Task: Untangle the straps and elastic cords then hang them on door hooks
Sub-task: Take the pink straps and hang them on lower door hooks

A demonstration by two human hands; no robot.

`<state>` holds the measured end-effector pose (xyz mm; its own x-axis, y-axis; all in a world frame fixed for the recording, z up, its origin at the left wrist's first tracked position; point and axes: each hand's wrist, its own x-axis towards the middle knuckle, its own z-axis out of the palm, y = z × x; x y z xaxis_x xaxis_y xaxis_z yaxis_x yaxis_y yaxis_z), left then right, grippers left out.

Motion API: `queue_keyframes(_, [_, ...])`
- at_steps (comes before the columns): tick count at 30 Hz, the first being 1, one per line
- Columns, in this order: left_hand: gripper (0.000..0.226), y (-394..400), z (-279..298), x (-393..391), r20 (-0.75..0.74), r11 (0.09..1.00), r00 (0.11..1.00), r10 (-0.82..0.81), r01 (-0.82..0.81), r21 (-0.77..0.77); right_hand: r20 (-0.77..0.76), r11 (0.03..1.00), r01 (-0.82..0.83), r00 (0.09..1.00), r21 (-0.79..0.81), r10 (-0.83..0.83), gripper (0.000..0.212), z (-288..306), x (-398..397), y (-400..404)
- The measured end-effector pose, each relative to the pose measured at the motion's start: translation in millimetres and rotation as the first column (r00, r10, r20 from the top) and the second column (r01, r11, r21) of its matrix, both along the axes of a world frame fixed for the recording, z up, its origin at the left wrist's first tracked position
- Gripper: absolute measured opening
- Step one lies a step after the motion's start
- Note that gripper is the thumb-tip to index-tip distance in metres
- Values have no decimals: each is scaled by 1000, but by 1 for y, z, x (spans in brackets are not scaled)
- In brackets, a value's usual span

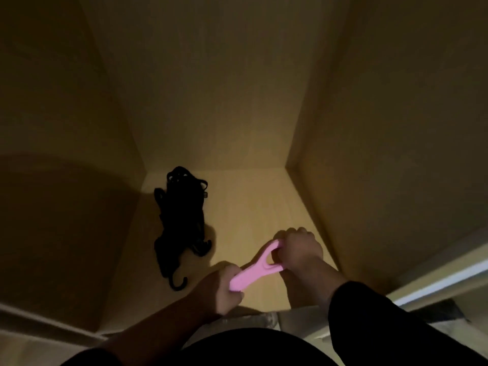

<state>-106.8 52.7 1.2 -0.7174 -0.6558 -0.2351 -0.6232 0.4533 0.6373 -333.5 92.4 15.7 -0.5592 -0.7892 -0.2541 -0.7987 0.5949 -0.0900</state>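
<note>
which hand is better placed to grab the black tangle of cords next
Left. The left hand is nearer the black cords, which lie on the left of the shelf floor. The right hand is farther away. Both hands grip the pink band, so one must let go first.

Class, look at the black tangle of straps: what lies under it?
The black tangle of straps lies on the pale wooden floor of the cabinet, left of both hands. Whatever is directly beneath the pile is covered and cannot be seen.

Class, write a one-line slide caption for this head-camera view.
Both hands, left and right, stretch a pink elastic band beside tangled black cords.
</note>
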Motion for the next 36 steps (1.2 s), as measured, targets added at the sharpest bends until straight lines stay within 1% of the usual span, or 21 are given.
queue_keyframes(1, [36, -2, 3, 3, 21, 999, 1000, -18, 19, -27, 23, 999, 30, 999, -22, -30, 29, 0, 3, 9])
queue_keyframes(3, [48, -4, 6, 8, 45, 997, 998, -35, 38, -62, 155, 983, 147, 979, -109, -129, 18, 9, 10, 27])
queue_keyframes(5, [65, -4, 9, 10, 24, 999, 999, -43, 44, -25, 312, 933, 287, 926, -218, -212, 12, 23, 21, 50])
queue_keyframes(7, [71, 0, 12, 8, -19, 996, 997, -80, 81, 38, 418, 859, 387, 879, -337, -232, 9, 43, 37, 77])
queue_keyframes(8, [68, 4, 13, 5, -50, 990, 991, -123, 127, 69, 451, 816, 429, 860, -387, -238, 7, 53, 46, 91])
queue_keyframes(10, [56, 16, 13, -1, -120, 963, 963, -242, 253, 89, 508, 719, 513, 823, -468, -256, 10, 73, 65, 121])
queue_keyframes(14, [25, 57, 10, -16, -218, 866, 875, -432, 470, 172, 645, 566, 662, 713, -492, -274, 21, 91, 98, 186])
queue_keyframes(16, [22, 86, 9, -28, -285, 808, 833, -474, 540, 235, 699, 470, 729, 658, -498, -281, 22, 93, 114, 223])
queue_keyframes(17, [23, 101, 6, -34, -334, 773, 807, -487, 576, 266, 713, 417, 756, 637, -504, -293, 20, 93, 123, 241])
queue_keyframes(18, [26, 115, 5, -41, -369, 740, 771, -518, 621, 260, 729, 349, 785, 612, -513, -307, 19, 93, 131, 259])
queue_keyframes(20, [30, 145, 7, -54, -380, 663, 674, -633, 726, 183, 764, 181, 828, 560, -531, -321, 18, 92, 146, 295])
queue_keyframes(23, [37, 189, 18, -72, -335, 520, 515, -789, 850, 82, 789, -29, 836, 504, -548, -351, 17, 92, 161, 350])
queue_keyframes(25, [55, 223, 30, -82, -241, 398, 394, -887, 917, 33, 788, -115, 825, 474, -553, -393, 17, 91, 166, 389])
queue_keyframes(27, [76, 259, 42, -94, -186, 285, 287, -940, 958, 40, 770, -167, 807, 446, -567, -457, 16, 91, 166, 430])
queue_keyframes(28, [80, 279, 50, -100, -196, 234, 241, -951, 971, 55, 762, -184, 800, 433, -571, -481, 17, 92, 166, 451])
queue_keyframes(29, [78, 301, 57, -105, -225, 194, 204, -953, 979, 67, 753, -190, 795, 425, -575, -502, 18, 93, 165, 471])
queue_keyframes(30, [69, 326, 66, -110, -268, 172, 186, -945, 982, 74, 739, -183, 792, 421, -582, -526, 19, 95, 164, 492])
queue_keyframes(32, [46, 379, 83, -120, -366, 178, 211, -906, 976, 121, 702, -138, 792, 427, -594, -569, 22, 100, 161, 535])
queue_keyframes(33, [41, 407, 92, -125, -404, 179, 226, -886, 972, 150, 687, -109, 795, 435, -596, -582, 24, 103, 157, 557])
queue_keyframes(35, [45, 462, 102, -136, -432, 122, 208, -878, 968, 219, 672, -78, 795, 450, -601, -588, 25, 111, 149, 600])
queue_keyframes(36, [51, 489, 105, -141, -428, 82, 194, -883, 960, 266, 676, -82, 793, 454, -604, -580, 25, 116, 143, 621])
